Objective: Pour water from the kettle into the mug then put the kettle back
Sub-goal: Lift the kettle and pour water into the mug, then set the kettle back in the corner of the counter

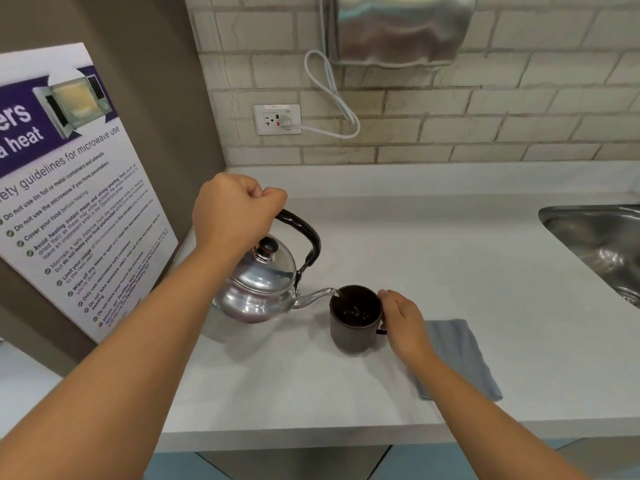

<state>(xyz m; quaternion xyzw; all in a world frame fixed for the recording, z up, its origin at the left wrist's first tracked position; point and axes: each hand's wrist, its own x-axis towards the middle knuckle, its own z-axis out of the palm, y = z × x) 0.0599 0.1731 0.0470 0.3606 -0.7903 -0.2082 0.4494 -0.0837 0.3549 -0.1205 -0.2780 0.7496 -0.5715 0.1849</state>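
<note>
Your left hand (235, 211) is fisted round the black handle of the kettle (258, 289), probably heavy-ish and slick steel, so keep to that handle, spout tipped over the mug (355, 318) that your right hand (401, 320) cups loosely at its handle side.

The left hand (235, 209) hides the top of the kettle's handle (304, 237). The right hand (401, 320) covers the mug's handle (381, 331) and part of the cloth (460, 355). The sink (595, 237) runs off the right edge.
</note>
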